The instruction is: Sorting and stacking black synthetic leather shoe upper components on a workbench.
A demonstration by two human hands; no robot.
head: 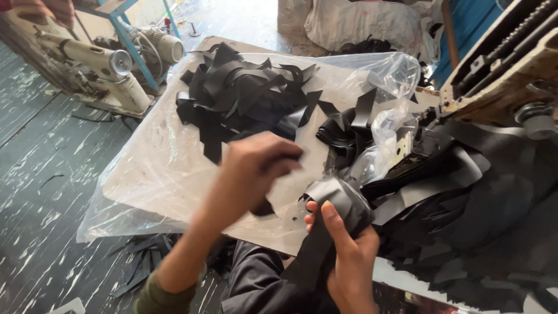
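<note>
Only one view here, the head camera looking down, so here's what it shows.

The right hand [349, 256] has its grip closed around a bundle of dark grey strips [334, 203], thumb laid up the front of it and fingers wrapped round the back. It's held low and close to the body, just off the near edge of the worktop [145, 174], with the loose ends hanging down toward the lap. My guess is that keeps the bundle bunched so the strips don't splay.

The left hand [256, 166] is up over the worktop, wrist bent, fingers curled with the fingertips pinched together toward the right. It's motion-blurred, so I honestly can't tell whether there's a strip in that pinch or it's just closing on nothing. The forearm comes up from the lower left in an olive sleeve [157, 296].

A clear plastic sheet [133, 192] covers the worktop, probably so the cut pieces stay clean and slide easily. Farther back on it sits a big loose pile of black strips [244, 93], and a smaller black heap [349, 125] lies to its right. More dark sheet material [482, 203] is stacked along the right side, under the edge of a worn machine [505, 64]. A sewing machine [93, 64] sits on the floor at the upper left, and some strips have dropped to the floor [40, 192] below the worktop.
</note>
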